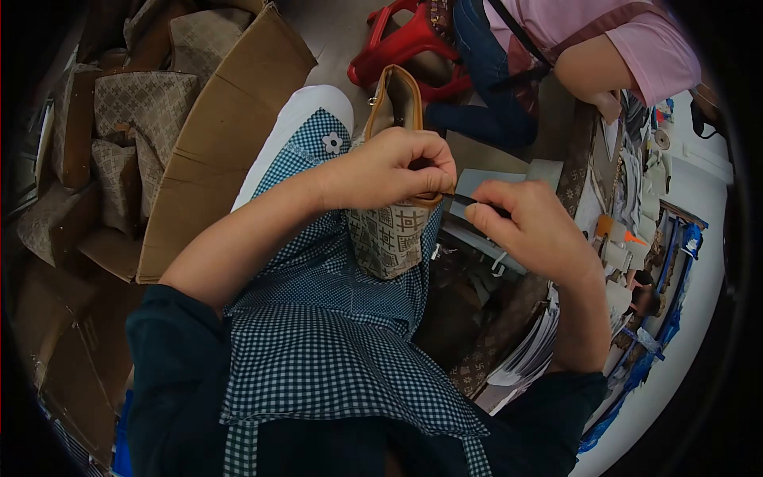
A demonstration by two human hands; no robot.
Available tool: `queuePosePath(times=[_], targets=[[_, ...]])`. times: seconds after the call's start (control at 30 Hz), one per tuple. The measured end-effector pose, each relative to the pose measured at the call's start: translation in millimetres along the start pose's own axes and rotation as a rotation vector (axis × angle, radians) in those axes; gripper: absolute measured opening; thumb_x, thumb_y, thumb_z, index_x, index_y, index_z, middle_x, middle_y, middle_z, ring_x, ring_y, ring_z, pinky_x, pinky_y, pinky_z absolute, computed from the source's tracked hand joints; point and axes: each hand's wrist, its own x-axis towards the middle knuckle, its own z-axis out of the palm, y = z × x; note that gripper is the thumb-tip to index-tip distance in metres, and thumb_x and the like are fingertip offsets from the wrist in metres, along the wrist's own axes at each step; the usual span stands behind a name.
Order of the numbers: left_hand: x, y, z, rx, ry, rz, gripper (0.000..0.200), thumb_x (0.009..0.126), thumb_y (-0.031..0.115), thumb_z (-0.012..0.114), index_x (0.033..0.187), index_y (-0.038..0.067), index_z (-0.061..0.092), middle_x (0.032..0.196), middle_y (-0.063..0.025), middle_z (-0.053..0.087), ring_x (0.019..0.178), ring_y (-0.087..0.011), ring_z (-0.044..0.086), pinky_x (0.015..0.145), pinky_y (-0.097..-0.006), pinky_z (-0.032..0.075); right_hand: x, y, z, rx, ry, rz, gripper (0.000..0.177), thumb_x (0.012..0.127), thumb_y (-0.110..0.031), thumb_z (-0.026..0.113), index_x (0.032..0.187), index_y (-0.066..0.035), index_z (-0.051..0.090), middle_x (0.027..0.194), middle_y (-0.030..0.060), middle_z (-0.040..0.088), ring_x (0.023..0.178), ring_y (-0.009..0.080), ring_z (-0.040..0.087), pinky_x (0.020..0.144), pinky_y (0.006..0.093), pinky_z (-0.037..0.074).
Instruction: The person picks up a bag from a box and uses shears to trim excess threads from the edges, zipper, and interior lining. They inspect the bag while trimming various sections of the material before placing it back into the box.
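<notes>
Here the left hand [389, 171] is clamped over the tan rim of a patterned bag [389, 238] standing upright on the checked apron [318, 350]. Its print is geometric, with no readable lettering. The right hand [532, 226] pinches a thin dark tool [470, 201] whose tip touches that rim.

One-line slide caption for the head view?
Left hand grips a patterned handbag at its tan rim while the right hand holds a thin dark tool to it.

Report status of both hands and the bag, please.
Left hand grips patterned bag at its rim. Right hand pinches thin dark tool, tip at rim. Nothing between hands; another person is apart.
</notes>
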Motion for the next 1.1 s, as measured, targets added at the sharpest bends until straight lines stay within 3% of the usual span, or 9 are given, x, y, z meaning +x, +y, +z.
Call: queuePosePath(times=[0.5, 0.9, 1.1], targets=[[-0.8, 0.4, 0.6, 0.001, 0.017, -0.019, 0.018, 0.096, 0.021, 0.065, 0.094, 0.003, 0.063, 0.084, 0.0014, 0.060, 0.075, -0.0050, 0.054, 0.065, -0.0213, 0.045, -0.2, -0.4, -0.2, -0.002, -0.019, 0.051, 0.024, 0.087, -0.020, 0.063, 0.088, 0.004, 0.066, 0.063, 0.0172, 0.057, 0.055, 0.0242, 0.056, 0.055, 0.0367, 0.043], [-1.5, 1.5, 2.4, -0.032, 0.032, -0.021, 0.016, 0.096, 0.019, 0.064, 0.096, 0.003, 0.063, 0.084, 0.0029, 0.059, 0.075, -0.0036, 0.053, 0.065, -0.0194, 0.044, -1.8, 2.9, 5.2, -0.066, 0.069, -0.045, 0.019, 0.086, -0.017, 0.065, 0.089, 0.002, 0.066, 0.070, 0.0187, 0.060, 0.062, 0.0331, 0.060, 0.057, 0.0385, 0.045], [-0.3, 5.2, 5.6, -0.023, 0.051, -0.039, 0.014, 0.094, 0.015, 0.064, 0.095, 0.001, 0.063, 0.083, -0.0008, 0.064, 0.075, -0.0068, 0.058, 0.066, -0.0237, 0.049, -5.8, 5.4, 6.6, -0.076, 0.082, -0.068, 0.019, 0.085, -0.017, 0.065, 0.092, 0.001, 0.066, 0.073, 0.0194, 0.060, 0.065, 0.0341, 0.061, 0.059, 0.0385, 0.046]])
